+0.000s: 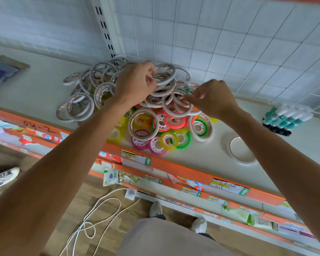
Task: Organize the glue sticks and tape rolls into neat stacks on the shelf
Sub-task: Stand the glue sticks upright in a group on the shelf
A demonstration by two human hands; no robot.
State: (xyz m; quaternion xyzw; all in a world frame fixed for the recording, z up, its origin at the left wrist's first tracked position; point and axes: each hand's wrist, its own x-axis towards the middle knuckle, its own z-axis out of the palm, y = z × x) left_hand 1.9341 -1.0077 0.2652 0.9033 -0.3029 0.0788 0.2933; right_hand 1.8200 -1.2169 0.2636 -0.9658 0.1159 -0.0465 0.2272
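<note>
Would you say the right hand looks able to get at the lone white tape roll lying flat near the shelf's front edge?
Probably yes. The lone white tape roll lies apart from the pile, just beneath the right forearm, with nothing on it; the right hand, now fingering a roll in the pile, would only need to draw back.

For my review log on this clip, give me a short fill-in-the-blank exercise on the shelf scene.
1. The left hand pinches a white ____ roll atop the pile.
2. The glue sticks lie to the ____ of the pile.
3. The shelf's front edge is coloured ____.

Missing words: tape; right; orange
</note>
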